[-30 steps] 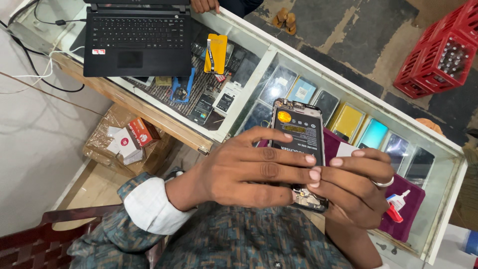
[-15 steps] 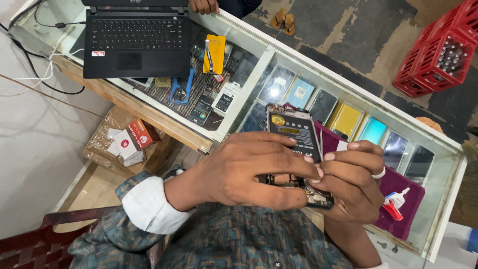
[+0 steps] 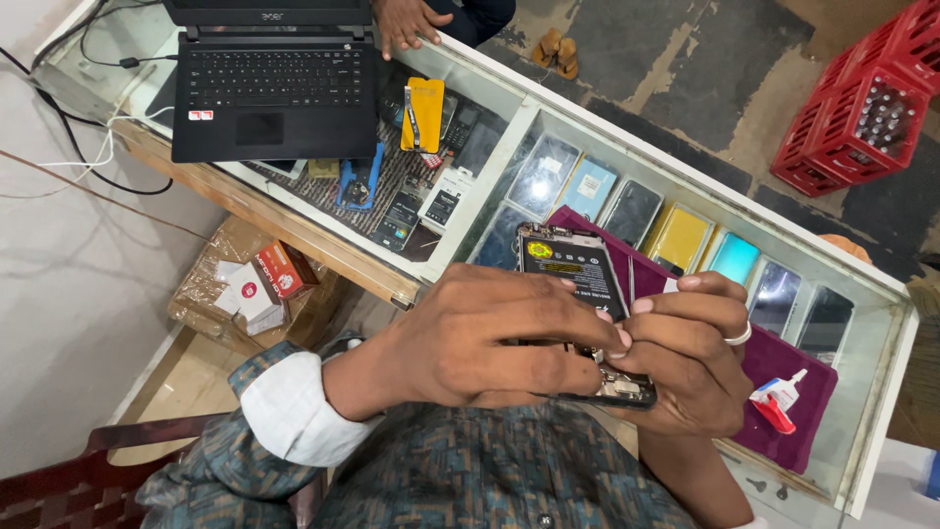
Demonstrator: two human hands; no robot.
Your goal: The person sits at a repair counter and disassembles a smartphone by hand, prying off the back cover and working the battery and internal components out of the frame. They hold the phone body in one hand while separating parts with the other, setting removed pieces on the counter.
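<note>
I hold an opened black phone (image 3: 569, 263) with its back cover off, so the battery and its yellow sticker show. My left hand (image 3: 490, 338), white cuff at the wrist, wraps over the phone's middle and hides that part. My right hand (image 3: 690, 362) wears a ring, cups the phone's lower end from the right, and its fingertips meet my left fingertips at the phone's right edge. The phone hovers above a purple cloth (image 3: 808, 416) on the glass counter.
A glass display counter (image 3: 685, 171) holds several phones and cases. On it sit a black laptop (image 3: 269, 83), a yellow package (image 3: 423, 113) and a red-capped glue tube (image 3: 778, 402). Another person's hand (image 3: 406, 20) rests at the far edge. Red crates (image 3: 867, 108) stand on the floor, and small boxes (image 3: 259, 284) lie below left.
Both hands keep hold of the phone. It has tilted and shifted slightly left, and my right fingertips have moved up along its right edge.
</note>
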